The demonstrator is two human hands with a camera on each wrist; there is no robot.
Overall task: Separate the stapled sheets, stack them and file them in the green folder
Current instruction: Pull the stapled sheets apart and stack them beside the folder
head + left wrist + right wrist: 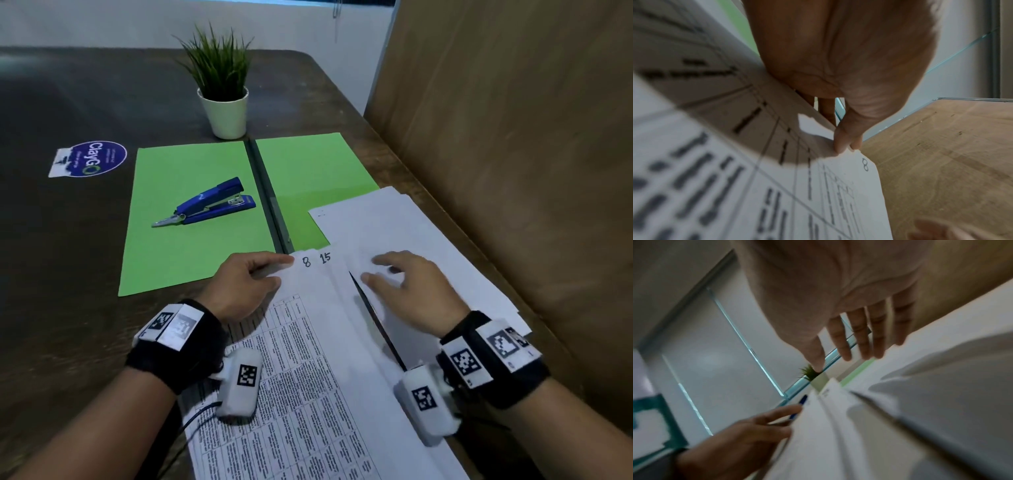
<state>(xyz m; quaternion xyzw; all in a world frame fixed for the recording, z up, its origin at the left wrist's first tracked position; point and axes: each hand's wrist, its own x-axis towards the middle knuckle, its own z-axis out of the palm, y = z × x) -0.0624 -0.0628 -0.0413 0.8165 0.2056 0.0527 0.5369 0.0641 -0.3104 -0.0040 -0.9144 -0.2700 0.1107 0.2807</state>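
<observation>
**A:** Where did the green folder point(191, 219) lie?

**B:** Spread open on the worktop point(68, 257), with the blue stapler point(209, 202) resting on its left leaf and the potted plant point(224, 92) just beyond its far edge.

**A:** And the sheets?

**B:** The loose white sheets point(411, 233) overlapped the folder's near right corner. The printed sheets point(308, 359), marked 8 and 15 at the top, lay nearer than the folder, partly raised.

**A:** The left hand point(239, 284)?

**B:** Its grip pinched the top corner of the printed sheets, thumb point(840, 142) on top, just off the folder's near edge.

**A:** The right hand point(407, 287)?

**B:** Its grip was spread, fingers point(861, 337) straight above the white sheets; whether they touched the paper, I couldn't tell.
</observation>
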